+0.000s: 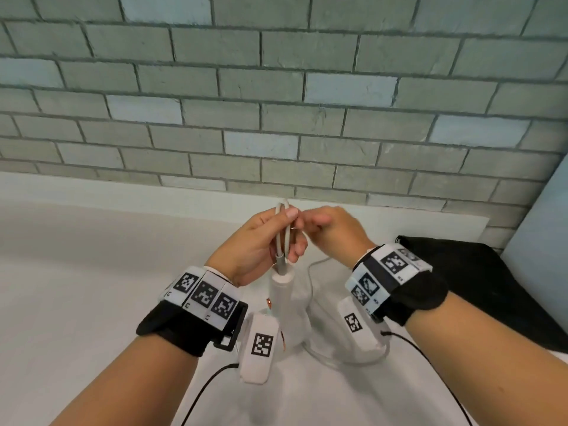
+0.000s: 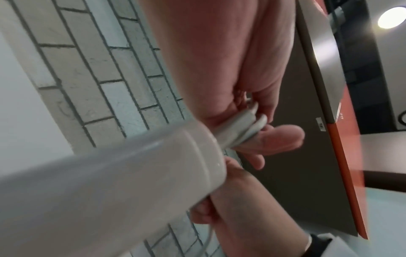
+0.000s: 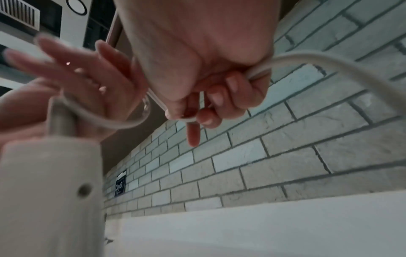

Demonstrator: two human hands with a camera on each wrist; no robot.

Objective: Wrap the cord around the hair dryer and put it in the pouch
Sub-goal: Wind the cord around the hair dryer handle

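Left hand pinches folded loops of pale grey rubber cord above upright white plastic hair dryer handle; right hand curls round trailing cord; black fabric pouch lies right on counter.

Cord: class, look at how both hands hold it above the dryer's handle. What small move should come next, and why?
Probably the right hand should bring its length of cord to the left hand for another loop. The left hand already pinches a few loops above the hair dryer, slack lies on the counter, and the pouch waits.
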